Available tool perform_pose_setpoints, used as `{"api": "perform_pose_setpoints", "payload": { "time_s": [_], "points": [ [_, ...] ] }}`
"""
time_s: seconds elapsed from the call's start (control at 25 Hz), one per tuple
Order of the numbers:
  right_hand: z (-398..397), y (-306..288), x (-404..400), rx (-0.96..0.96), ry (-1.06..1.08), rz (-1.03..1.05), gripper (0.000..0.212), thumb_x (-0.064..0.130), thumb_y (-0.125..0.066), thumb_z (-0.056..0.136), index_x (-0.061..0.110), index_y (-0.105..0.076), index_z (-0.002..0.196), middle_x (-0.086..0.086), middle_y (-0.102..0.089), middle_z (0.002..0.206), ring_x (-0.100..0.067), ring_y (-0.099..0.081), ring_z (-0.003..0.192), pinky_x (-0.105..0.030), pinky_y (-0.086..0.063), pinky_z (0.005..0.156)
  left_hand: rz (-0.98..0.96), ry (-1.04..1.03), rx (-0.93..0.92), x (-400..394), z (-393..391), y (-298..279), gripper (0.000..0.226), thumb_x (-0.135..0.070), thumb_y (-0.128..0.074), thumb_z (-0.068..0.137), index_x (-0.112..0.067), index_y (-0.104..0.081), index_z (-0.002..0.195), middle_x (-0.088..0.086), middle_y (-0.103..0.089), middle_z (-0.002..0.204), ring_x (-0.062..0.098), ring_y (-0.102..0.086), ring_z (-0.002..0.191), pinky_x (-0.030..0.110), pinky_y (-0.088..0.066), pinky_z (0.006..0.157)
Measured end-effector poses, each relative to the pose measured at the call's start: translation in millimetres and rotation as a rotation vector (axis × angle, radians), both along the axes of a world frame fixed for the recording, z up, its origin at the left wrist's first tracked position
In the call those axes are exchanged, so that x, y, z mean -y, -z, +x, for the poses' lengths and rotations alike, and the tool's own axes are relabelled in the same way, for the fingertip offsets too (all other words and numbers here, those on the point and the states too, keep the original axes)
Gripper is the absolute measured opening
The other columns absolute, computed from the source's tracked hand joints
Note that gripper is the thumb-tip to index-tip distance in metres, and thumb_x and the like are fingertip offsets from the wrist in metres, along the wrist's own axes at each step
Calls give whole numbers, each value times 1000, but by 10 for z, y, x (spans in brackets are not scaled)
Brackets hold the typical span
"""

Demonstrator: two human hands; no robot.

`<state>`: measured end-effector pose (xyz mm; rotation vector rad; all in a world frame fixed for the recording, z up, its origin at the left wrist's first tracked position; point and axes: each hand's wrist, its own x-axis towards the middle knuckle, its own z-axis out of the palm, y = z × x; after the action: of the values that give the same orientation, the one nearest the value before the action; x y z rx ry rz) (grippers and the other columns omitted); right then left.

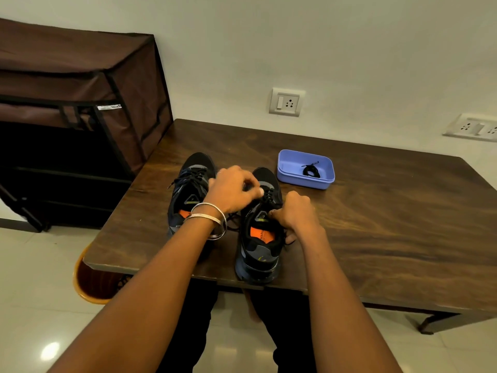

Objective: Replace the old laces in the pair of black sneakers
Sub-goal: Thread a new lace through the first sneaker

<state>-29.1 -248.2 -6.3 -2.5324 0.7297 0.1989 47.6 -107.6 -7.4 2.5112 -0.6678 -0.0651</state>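
Fingers of both hands pinch the right sneaker's laces.

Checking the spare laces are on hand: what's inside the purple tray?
The purple tray holds one small bundle of black lace, lying towards its right side. The tray's near wall hides a strip of the floor, so anything flat against it cannot be seen.

Desk: dark brown, swirling wood grain. Sneakers, left and right: black with grey-blue panels, orange insoles, black laces. Tray: lavender-blue, holding a black lace bundle. Cabinet cover: brown, black trim. Bangles: silver. Bin: orange. Wall: off-white.
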Motion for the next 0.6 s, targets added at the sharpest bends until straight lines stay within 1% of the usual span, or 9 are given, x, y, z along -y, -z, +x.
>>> {"api": "perform_pose_setpoints", "payload": {
  "time_s": [0.08,0.16,0.28,0.36,0.4,0.44,0.48,0.52,0.6],
  "points": [
    [0,-14,-3,2,-11,1,31,31,-71,86,9,-56,101,-12,-60,101,-33,-64,91,-33,-47,62,266,157,95,105,-77,-15,30,-49,-63,86,-35,-68,112,-3,-56,116,25,-44,118,50,-34,98],
    [-3,-21,-9,2,-15,-10,34,30,-71,86,7,-58,106,-13,-60,103,-33,-63,97,-35,-47,69,427,195,249,230,-150,5,32,-44,-59,89,-28,-67,116,-1,-57,119,26,-43,119,50,-34,97],
    [4,-9,-8,-6,-23,-30,32,29,-70,89,6,-57,108,-16,-61,112,-33,-61,100,-36,-47,74,434,155,363,358,-222,52,26,-33,-54,94,-21,-67,113,0,-59,116,25,-47,117,47,-36,94],
    [6,-5,-6,-6,-28,-37,33,28,-69,89,5,-57,110,-18,-61,115,-35,-62,101,-38,-51,79,371,141,314,377,-243,67,23,-30,-52,95,-20,-66,110,0,-60,114,24,-49,114,46,-37,94],
    [4,2,-3,-5,-26,-40,33,27,-69,89,5,-57,110,-18,-61,115,-35,-62,101,-40,-53,82,284,114,226,365,-230,59,21,-27,-52,94,-20,-67,107,0,-62,110,23,-52,111,45,-38,94],
    [4,12,4,-4,-22,-46,32,27,-69,89,5,-57,110,-18,-61,115,-36,-62,101,-41,-54,84,144,69,105,347,-228,34,18,-21,-53,93,-19,-69,101,1,-64,105,21,-56,105,41,-41,93],
    [0,15,6,-4,-21,-56,31,26,-69,90,5,-57,110,-18,-61,115,-36,-62,102,-41,-54,84,-53,7,-51,333,-223,3,16,-14,-53,93,-16,-69,94,2,-66,100,18,-60,96,35,-45,90],
    [-1,16,8,-5,-21,-64,30,25,-69,91,5,-57,110,-18,-61,116,-36,-62,103,-40,-53,84,-305,-71,-230,322,-226,-36,17,-8,-51,94,-12,-68,89,5,-68,95,15,-62,86,27,-49,85],
    [1,19,9,5,-13,-66,31,24,-68,91,5,-57,112,-19,-60,118,-37,-60,106,-40,-51,82,-871,-239,-634,319,-255,-144,23,-3,-42,97,-8,-59,82,10,-68,87,14,-65,71,24,-56,73]
  ]
}}
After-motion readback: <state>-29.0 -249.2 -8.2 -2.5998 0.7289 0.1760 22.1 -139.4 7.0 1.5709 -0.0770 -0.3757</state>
